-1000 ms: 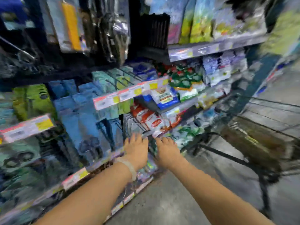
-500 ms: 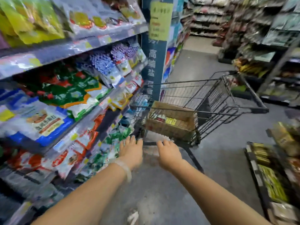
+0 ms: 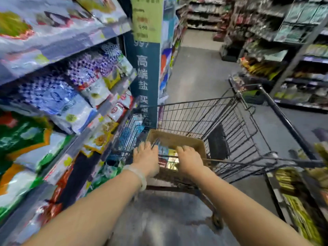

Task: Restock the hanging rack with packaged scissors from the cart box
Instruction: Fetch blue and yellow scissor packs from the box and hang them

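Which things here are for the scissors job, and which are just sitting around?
For the job: cardboard box, packages inside, cart, left hand, right hand.

Just there: snack bags, blue sign, far shelves.

A wire shopping cart [image 3: 230,121] is standing on the grey aisle floor [image 3: 198,73], and it is carrying an open cardboard box [image 3: 179,139] at its near end. Flat packages [image 3: 166,153] are lying inside the box, too blurred to tell apart. To the left, tiered store shelves [image 3: 99,110] are holding rows of bagged goods [image 3: 58,103] leaning on their fronts. A low display [image 3: 298,206] is sitting on the floor at the right, seemingly bearing yellow packets.
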The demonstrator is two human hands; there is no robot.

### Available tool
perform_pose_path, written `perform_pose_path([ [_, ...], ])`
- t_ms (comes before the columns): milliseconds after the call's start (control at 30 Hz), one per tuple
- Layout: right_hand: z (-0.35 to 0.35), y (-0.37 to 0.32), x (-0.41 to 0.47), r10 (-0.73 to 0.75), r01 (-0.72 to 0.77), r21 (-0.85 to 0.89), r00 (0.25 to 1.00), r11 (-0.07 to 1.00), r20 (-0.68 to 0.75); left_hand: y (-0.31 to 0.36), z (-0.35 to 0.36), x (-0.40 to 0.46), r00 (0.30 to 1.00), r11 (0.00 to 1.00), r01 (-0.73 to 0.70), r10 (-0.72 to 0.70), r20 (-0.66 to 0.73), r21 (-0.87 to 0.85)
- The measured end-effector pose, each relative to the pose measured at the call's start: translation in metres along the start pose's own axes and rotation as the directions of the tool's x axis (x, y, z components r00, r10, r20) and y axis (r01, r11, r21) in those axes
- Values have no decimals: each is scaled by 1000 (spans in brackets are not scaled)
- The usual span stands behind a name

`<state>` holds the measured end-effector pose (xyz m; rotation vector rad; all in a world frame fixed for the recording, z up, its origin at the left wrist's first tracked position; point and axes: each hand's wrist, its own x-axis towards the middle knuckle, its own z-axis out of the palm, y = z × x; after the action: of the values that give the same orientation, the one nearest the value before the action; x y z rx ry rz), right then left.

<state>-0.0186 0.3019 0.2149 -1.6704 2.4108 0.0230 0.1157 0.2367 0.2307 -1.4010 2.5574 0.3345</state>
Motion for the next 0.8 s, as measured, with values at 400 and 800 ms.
perform_pose_path([
  [400, 68, 94, 195, 82, -125, 108, 938, 986, 336, 11, 28, 198, 978, 997, 47, -34, 204, -57],
  [800, 241, 142, 311, 135, -410, 214, 672, 886, 728, 24, 152, 336, 876, 984, 127, -54, 478, -122],
])
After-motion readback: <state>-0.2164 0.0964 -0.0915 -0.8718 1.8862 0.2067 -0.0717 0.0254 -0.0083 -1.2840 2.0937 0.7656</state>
